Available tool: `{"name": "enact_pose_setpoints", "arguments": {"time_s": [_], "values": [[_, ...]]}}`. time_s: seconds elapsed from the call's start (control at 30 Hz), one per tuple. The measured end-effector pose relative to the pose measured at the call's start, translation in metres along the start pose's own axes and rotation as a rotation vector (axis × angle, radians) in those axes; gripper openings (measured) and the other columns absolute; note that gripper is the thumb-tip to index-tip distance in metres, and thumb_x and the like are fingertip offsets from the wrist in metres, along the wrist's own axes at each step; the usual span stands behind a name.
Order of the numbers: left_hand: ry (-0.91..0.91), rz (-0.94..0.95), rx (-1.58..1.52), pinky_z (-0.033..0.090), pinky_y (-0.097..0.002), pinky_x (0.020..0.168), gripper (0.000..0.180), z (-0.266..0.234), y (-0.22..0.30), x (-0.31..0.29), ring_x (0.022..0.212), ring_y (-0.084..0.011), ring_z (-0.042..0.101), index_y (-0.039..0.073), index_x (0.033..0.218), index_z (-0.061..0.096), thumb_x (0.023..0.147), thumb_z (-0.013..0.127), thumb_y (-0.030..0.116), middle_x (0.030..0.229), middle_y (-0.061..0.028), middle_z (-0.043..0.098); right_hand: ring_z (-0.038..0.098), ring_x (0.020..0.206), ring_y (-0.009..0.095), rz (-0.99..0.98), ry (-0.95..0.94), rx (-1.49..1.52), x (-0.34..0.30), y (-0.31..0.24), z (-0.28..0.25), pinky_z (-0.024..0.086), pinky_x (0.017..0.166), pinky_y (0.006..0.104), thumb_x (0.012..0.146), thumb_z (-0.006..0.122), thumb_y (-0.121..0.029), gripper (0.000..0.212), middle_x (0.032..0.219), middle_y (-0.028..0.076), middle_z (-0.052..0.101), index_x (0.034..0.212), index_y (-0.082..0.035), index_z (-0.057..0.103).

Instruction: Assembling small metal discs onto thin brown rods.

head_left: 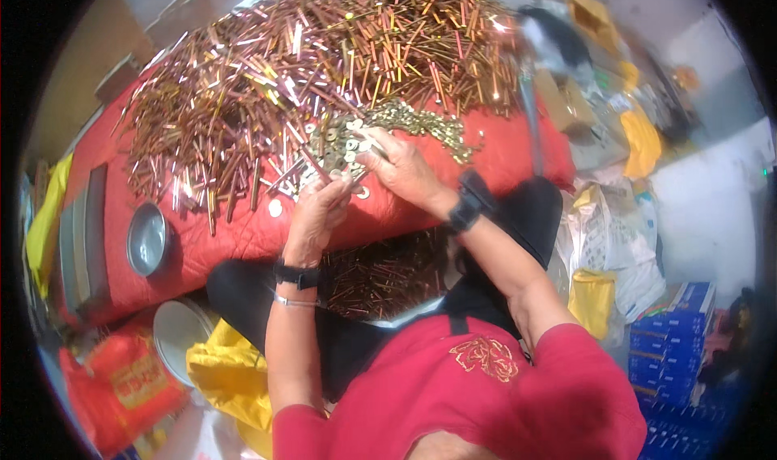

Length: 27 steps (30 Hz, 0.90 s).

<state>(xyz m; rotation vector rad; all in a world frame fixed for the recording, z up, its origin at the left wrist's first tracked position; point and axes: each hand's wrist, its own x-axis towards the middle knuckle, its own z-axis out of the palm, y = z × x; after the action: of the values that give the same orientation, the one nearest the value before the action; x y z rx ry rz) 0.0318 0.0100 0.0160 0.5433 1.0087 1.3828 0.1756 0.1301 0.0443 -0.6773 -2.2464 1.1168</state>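
My left hand is closed around a thin copper-coloured metal rod, which points up and away from the fingers. Just right of it, my right hand has its fingers bent together over a small heap of round washers; whatever lies between those fingertips is too small to make out. The two hands are close together at the near side of the heap. Small brass-coloured nuts lie beyond the right hand. A large pile of similar metal rods spreads behind on the red cloth.
A grey metal bowl sits at the table's left. More rods lie below, between my legs. Yellow sacks and a red bag are at lower left. Blue boxes are stacked at right, near white plastic bags.
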Motion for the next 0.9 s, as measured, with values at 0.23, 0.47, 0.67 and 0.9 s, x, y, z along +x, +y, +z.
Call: {"name": "enact_pose_setpoints", "arguments": {"time_s": [0.23,0.47,0.67,0.9], "values": [[0.034,-0.002,-0.043,0.019,-0.0170,0.038,0.019,0.002,-0.003,0.002,0.044,-0.0001,0.029,0.001,0.093,0.063,0.089,0.060,0.019,0.062,0.0078,0.044,0.060,0.087,0.027,0.108,-0.144,0.095,-0.002,-0.003,-0.011,0.048,0.079,0.0340,0.086,0.060,-0.011,0.037,0.099,0.012,0.061,0.123,-0.008,0.054],[0.083,-0.031,-0.086,0.020,-0.0168,0.038,0.020,-0.003,-0.006,0.003,0.044,0.0000,0.030,0.001,0.091,0.063,0.088,0.062,0.020,0.062,0.0065,0.045,0.057,0.085,0.019,0.093,-0.232,0.179,-0.001,0.004,-0.014,0.046,0.079,0.0299,0.086,0.061,-0.013,0.040,0.099,0.009,0.056,0.125,-0.010,0.053],[-0.007,-0.040,-0.022,0.030,-0.0175,0.043,0.018,-0.003,0.000,0.005,0.048,-0.0017,0.038,0.001,0.089,0.064,0.088,0.062,0.020,0.067,0.0035,0.054,0.059,0.080,0.016,-0.301,0.161,-0.021,0.000,0.012,-0.007,0.049,0.073,0.0299,0.093,0.053,-0.016,0.024,0.091,0.007,0.061,0.115,-0.007,0.060],[-0.101,0.013,0.398,0.048,-0.0271,0.086,0.021,0.019,-0.005,-0.008,0.092,-0.0136,0.062,-0.002,0.104,0.065,0.092,0.058,0.014,0.100,-0.0070,0.067,0.059,0.088,0.033,-0.117,0.494,-0.395,0.044,0.070,-0.058,0.048,0.078,0.0388,0.082,0.062,-0.010,0.018,0.095,0.016,0.059,0.098,-0.001,0.060]]}}
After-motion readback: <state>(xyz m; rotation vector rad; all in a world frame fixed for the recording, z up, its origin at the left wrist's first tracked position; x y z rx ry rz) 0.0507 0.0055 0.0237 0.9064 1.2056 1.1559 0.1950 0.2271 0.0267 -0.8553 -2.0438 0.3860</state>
